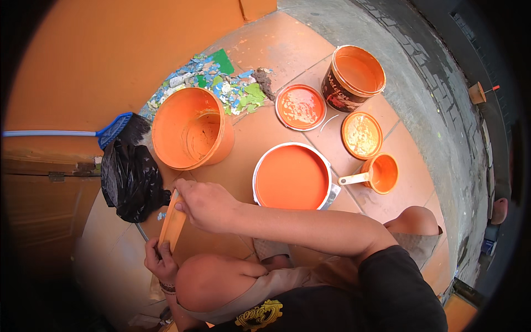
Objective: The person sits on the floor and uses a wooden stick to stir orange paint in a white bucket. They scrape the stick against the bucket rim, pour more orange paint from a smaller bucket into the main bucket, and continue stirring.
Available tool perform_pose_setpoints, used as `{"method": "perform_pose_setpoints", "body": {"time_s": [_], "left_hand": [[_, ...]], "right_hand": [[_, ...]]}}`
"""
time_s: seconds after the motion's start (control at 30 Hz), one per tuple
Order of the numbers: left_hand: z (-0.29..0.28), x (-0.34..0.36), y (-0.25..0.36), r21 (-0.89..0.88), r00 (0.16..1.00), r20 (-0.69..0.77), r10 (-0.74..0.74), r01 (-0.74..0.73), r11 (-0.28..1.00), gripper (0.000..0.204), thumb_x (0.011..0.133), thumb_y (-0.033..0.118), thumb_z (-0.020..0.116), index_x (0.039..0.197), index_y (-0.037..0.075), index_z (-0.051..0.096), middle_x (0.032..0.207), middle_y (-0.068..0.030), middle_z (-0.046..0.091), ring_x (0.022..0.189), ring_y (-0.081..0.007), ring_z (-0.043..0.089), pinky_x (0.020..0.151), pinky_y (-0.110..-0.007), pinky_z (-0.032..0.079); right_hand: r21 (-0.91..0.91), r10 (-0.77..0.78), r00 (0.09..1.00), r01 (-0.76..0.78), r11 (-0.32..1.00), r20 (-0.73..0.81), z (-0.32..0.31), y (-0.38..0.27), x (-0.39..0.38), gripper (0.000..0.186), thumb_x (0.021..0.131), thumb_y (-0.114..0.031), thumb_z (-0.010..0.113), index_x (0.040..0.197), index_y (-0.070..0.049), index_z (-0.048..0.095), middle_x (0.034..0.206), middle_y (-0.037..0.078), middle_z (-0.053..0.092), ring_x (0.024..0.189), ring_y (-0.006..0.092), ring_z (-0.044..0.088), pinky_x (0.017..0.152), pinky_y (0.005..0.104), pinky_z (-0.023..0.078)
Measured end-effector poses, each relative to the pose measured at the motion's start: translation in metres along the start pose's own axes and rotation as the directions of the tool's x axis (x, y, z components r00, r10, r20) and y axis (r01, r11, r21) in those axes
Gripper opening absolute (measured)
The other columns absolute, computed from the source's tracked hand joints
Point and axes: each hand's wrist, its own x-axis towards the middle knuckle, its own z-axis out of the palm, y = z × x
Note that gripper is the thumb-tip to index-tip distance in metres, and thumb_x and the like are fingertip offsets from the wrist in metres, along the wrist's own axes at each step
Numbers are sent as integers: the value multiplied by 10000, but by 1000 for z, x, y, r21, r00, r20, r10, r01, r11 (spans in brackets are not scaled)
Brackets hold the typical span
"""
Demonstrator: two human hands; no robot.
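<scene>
Between my hands is a flat, orange-coated strip, tilted; what it is made of I cannot tell. My left hand, with a bracelet at the wrist, is closed on its lower end. My right hand reaches across from the right and grips the upper end. Just beyond my right hand stands a large orange bucket, with a little residue at its bottom. A white-rimmed pail full of orange paint stands to the right, its near edge partly hidden by my right forearm.
An orange-coated dipper and two paint-smeared lids lie on the right. Behind them stands a dark-labelled paint pail. Paint flakes are heaped by the orange wall. A black plastic bag and blue broom are left.
</scene>
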Motion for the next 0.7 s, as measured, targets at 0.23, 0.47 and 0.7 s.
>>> {"method": "perform_pose_setpoints", "body": {"time_s": [0.23,0.47,0.7], "left_hand": [[-45,106,114,469,757,313,574,-649,599,111,807,25,673,905,-4,629,633,-107,537,533,-245,551,503,-349,405],[51,147,247,218,182,755,630,-976,20,63,701,108,648,734,87,598,645,-58,584,611,-249,623,530,-370,468],[135,126,335,-142,-216,800,560,-975,-173,54,709,127,645,662,109,665,656,-61,644,689,-250,654,617,-371,512]], "right_hand": [[-329,-144,986,109,938,-82,-109,-15,3,247,811,-85,596,1016,47,637,926,213,663,871,360,655,768,444,526],[-231,-498,802,442,866,-330,-206,-83,-8,488,926,-379,524,1158,44,597,1022,180,652,984,301,624,821,427,494],[372,-415,910,377,848,24,-286,-129,-59,547,886,-485,618,1061,31,570,935,170,608,914,222,626,839,338,495]]}}
